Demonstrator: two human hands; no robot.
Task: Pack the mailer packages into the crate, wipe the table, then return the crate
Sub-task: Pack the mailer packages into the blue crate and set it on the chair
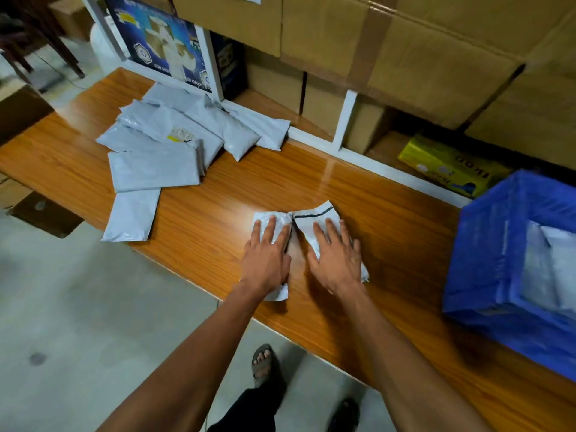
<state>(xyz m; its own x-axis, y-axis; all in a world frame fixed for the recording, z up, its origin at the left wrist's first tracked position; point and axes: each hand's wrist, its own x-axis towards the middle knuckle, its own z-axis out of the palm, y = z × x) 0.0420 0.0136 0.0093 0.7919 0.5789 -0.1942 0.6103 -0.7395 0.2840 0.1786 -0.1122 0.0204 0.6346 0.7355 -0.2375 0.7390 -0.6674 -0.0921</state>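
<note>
Two small white mailer packages lie side by side on the wooden table (358, 188). My left hand (268, 254) lies flat on the left mailer (263, 218), fingers spread. My right hand (338, 257) presses flat on the right mailer (314, 215), which has a black stripe near its far end. A pile of several grey mailer packages (162, 148) sits at the table's far left. The blue plastic crate (486, 254) stands at the right end of the table with white mailers (548, 269) inside it.
Stacked cardboard boxes (420, 51) fill white shelving behind the table. A yellow package (448, 165) lies on the low shelf near the crate. A printed blue box (162, 35) stands behind the pile. Grey floor and my sandalled feet (263, 363) lie below the table's near edge.
</note>
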